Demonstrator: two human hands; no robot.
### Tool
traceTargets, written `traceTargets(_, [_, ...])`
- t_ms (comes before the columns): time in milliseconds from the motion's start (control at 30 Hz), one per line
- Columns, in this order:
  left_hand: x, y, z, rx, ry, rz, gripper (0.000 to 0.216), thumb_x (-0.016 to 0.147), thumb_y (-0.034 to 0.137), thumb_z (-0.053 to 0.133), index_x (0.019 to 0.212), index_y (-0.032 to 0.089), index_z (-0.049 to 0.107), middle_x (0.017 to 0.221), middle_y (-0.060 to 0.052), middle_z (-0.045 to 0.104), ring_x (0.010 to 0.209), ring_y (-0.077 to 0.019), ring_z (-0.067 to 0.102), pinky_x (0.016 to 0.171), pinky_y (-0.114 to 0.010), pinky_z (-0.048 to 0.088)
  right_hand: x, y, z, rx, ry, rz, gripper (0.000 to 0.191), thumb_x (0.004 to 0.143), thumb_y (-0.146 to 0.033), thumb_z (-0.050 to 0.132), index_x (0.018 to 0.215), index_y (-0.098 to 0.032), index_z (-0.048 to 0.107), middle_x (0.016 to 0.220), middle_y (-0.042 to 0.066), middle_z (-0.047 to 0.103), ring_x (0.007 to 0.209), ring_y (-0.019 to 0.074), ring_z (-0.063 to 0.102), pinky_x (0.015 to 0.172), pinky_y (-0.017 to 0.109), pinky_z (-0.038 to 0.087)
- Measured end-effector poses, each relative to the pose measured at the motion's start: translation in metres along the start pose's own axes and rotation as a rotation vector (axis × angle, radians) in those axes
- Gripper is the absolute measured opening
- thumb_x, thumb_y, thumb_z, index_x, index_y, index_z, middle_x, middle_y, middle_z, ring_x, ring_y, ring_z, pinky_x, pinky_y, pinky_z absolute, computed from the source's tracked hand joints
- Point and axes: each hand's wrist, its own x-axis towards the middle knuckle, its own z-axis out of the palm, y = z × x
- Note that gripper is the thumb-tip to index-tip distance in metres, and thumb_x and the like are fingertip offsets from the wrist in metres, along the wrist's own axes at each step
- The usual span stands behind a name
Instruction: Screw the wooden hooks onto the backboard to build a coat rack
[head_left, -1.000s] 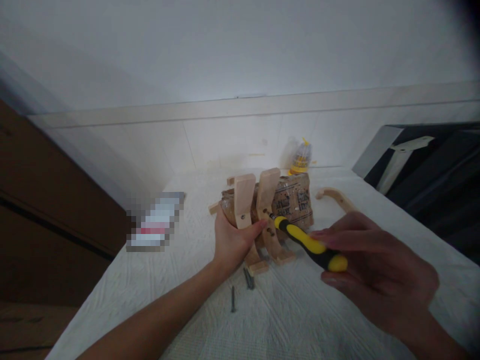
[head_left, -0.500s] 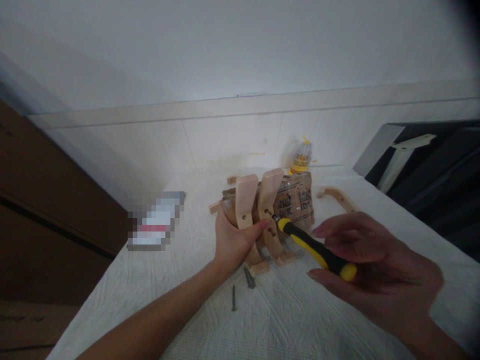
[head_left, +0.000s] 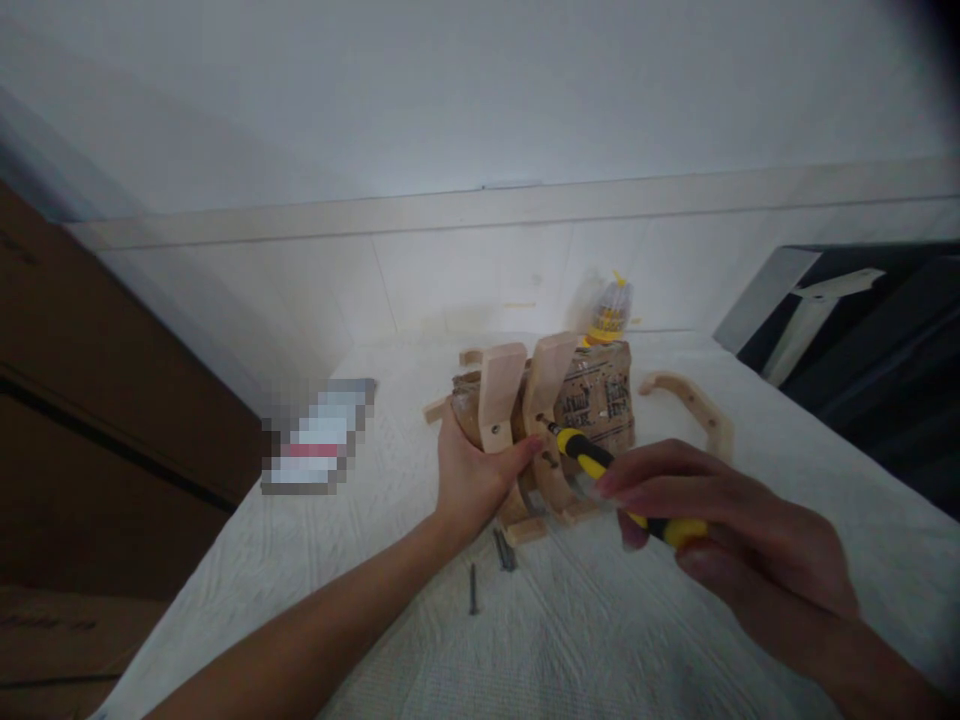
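Note:
My left hand (head_left: 476, 485) is wrapped round the left end of a brown taped package (head_left: 604, 385) and two curved wooden hooks. Its thumb presses across the left hook (head_left: 501, 385) onto the right hook (head_left: 555, 375). A black-and-yellow screwdriver (head_left: 585, 452) slants down to the right hook, its tip at the upper screw hole. My right hand (head_left: 742, 530) has its fingers closed round the handle. Lower on the same hook a screw (head_left: 552, 459) shows. Loose screws (head_left: 504, 552) lie on the cloth below, with a single screw (head_left: 472, 590) in front.
Another curved wooden hook (head_left: 694, 402) lies at right on the white cloth (head_left: 405, 640). Behind the package stands a small yellow-topped bag or bottle (head_left: 611, 312) near the wall. A blurred-out flat object (head_left: 319, 440) is at left. Brown boxes (head_left: 105, 430) and a dark item (head_left: 885, 350) flank the surface.
My right hand's fingers, spread apart around the screwdriver handle before, have closed onto it. The view has shifted slightly; my left hand keeps its hold.

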Motion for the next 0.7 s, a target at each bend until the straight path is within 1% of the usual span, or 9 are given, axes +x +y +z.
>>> traceTargets(133, [0.001,-0.004,0.000,-0.016,-0.009,0.012,0.057,0.054,0.030,0.082,0.101,0.018,0.052,0.098,-0.008,0.067,0.087,-0.0215,0.066,0.075,-0.035,0.055,-0.001,0.003,0.005,-0.006,0.077,-0.033,0.030,0.080,-0.020,0.063,0.109,-0.028,0.065,0.095,0.005,0.068,0.074,0.0174,0.064,0.056,0.028,0.055])
traceTargets(233, [0.001,-0.003,0.000,-0.016,-0.007,0.018,0.056,0.053,0.029,0.082,0.101,0.018,0.053,0.097,-0.007,0.067,0.087,-0.0213,0.066,0.075,-0.035,0.055,-0.001,0.006,0.010,-0.033,0.173,-0.089,0.033,0.073,-0.019,0.072,0.104,-0.027,0.067,0.090,0.005,0.067,0.080,0.0192,0.063,0.059,0.030,0.056])
traceTargets(333, [0.001,0.001,0.000,0.012,0.013,0.017,0.056,0.052,0.028,0.083,0.099,0.018,0.053,0.096,-0.007,0.067,0.087,-0.0214,0.066,0.076,-0.035,0.055,0.000,0.006,0.013,-0.054,0.274,-0.103,0.033,0.068,-0.018,0.075,0.099,-0.026,0.067,0.086,0.004,0.063,0.080,0.0185,0.060,0.061,0.031,0.055])
traceTargets(433, [0.000,0.005,0.000,0.039,0.022,0.019,0.054,0.052,0.026,0.082,0.096,0.018,0.054,0.094,-0.005,0.067,0.085,-0.0210,0.066,0.075,-0.035,0.055,0.002,0.005,0.014,-0.106,0.389,-0.052,0.023,0.070,-0.021,0.074,0.092,-0.028,0.067,0.084,0.004,0.057,0.078,0.0193,0.057,0.062,0.035,0.054])
traceTargets(533, [-0.001,0.005,0.000,0.048,0.026,0.028,0.051,0.053,0.026,0.082,0.095,0.018,0.054,0.092,-0.004,0.067,0.084,-0.0204,0.066,0.076,-0.036,0.055,0.001,0.005,0.010,-0.228,0.481,-0.027,0.016,0.069,-0.025,0.075,0.082,-0.029,0.066,0.083,0.004,0.052,0.078,0.0208,0.053,0.062,0.038,0.051])
traceTargets(600, [0.000,0.004,0.000,0.069,0.072,0.045,0.055,0.051,0.027,0.083,0.096,0.019,0.053,0.093,-0.004,0.066,0.085,-0.0206,0.065,0.078,-0.037,0.055,-0.001,0.008,0.007,-0.310,0.489,-0.046,0.019,0.068,-0.025,0.076,0.081,-0.029,0.064,0.082,0.004,0.052,0.076,0.0206,0.052,0.060,0.037,0.049])
traceTargets(700, [0.003,0.005,0.000,0.118,0.172,0.067,0.058,0.048,0.028,0.084,0.096,0.020,0.052,0.091,-0.003,0.065,0.083,-0.0206,0.065,0.075,-0.036,0.055,-0.004,0.015,0.004,-0.419,0.412,-0.055,0.022,0.071,-0.023,0.073,0.088,-0.028,0.059,0.075,0.001,0.056,0.063,0.0156,0.052,0.050,0.030,0.046])
